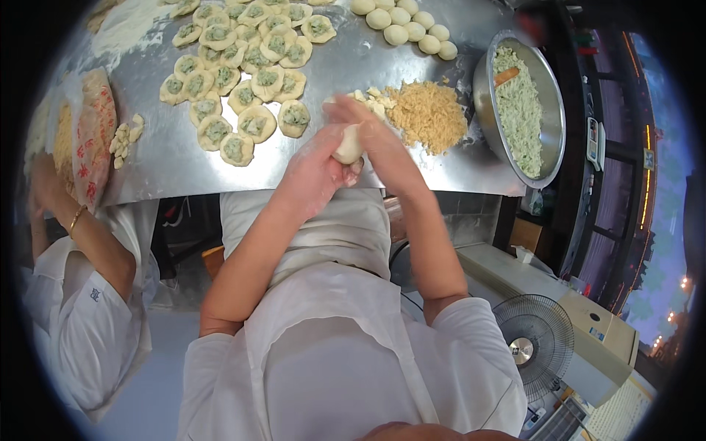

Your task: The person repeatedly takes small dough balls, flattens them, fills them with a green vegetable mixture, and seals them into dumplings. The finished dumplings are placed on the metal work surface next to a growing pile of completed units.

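A smooth, pale dough ball [348, 146] sits between my hands, just in front of the steel table's near edge. My left hand [315, 170] is closed around it from the left and below, fingers curled under. Over its right side lies my right hand [376, 140], palm against the dough. The right fingers stretch out toward the upper left and are blurred by motion. Beyond my hands, several flattened dough rounds [257, 123] topped with green filling cover the table. A heap of tan crumbly filling [428, 114] lies to the right, with small pale chunks [375, 101] beside it.
Several plain dough balls [396, 34] rest at the back. On the right stands a steel bowl [557, 132] of shredded pale-green filling. A co-worker's arm [95, 235] reaches in at the left, near a plastic bag [95, 136]. Below right is a fan [533, 345].
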The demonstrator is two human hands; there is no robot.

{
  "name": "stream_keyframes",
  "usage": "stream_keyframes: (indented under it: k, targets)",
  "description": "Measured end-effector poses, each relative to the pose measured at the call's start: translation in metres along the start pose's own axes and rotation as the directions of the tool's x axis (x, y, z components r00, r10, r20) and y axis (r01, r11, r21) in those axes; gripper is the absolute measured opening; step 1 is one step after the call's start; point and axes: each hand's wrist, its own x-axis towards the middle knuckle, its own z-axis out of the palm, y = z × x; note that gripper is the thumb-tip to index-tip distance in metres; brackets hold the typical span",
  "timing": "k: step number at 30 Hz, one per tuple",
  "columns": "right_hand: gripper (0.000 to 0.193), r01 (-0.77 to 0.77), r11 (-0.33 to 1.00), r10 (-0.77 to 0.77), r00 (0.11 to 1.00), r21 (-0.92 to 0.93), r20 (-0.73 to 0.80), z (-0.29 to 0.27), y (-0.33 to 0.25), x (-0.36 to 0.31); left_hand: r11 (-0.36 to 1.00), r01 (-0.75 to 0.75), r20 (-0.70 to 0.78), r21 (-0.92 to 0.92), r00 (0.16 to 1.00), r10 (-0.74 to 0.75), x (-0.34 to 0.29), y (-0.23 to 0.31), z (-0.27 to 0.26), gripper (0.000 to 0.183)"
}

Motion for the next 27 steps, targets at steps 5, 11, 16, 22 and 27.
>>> stream_keyframes:
  k: [5,11,16,22,27]
  targets:
    - [0.040,0.212,0.869,-0.131,0.970,-0.448,0.204,-0.038,-0.014,-0.009,0.993,0.048,0.095,-0.112,0.995,-0.037,0.002,-0.001,-0.010,0.040]
    - [0.022,0.372,0.682,-0.369,0.919,-0.630,0.143,-0.029,-0.004,-0.011,0.986,0.145,-0.001,0.082,0.989,-0.145,0.000,0.004,0.004,0.038]
    - [0.026,0.369,0.579,-0.444,0.891,-0.727,0.098,-0.030,0.020,-0.008,0.957,0.155,0.014,0.244,0.986,-0.163,-0.001,0.005,0.004,0.030]
    - [0.030,-0.010,0.660,-0.336,0.890,-0.751,-0.308,-0.020,0.032,0.030,0.979,0.076,0.150,0.187,0.983,-0.105,-0.007,0.010,-0.018,0.035]
    - [0.034,0.151,0.740,-0.381,0.897,-0.656,-0.223,-0.024,0.028,0.031,0.976,0.173,0.032,-0.136,0.985,-0.170,-0.012,0.012,-0.018,0.041]
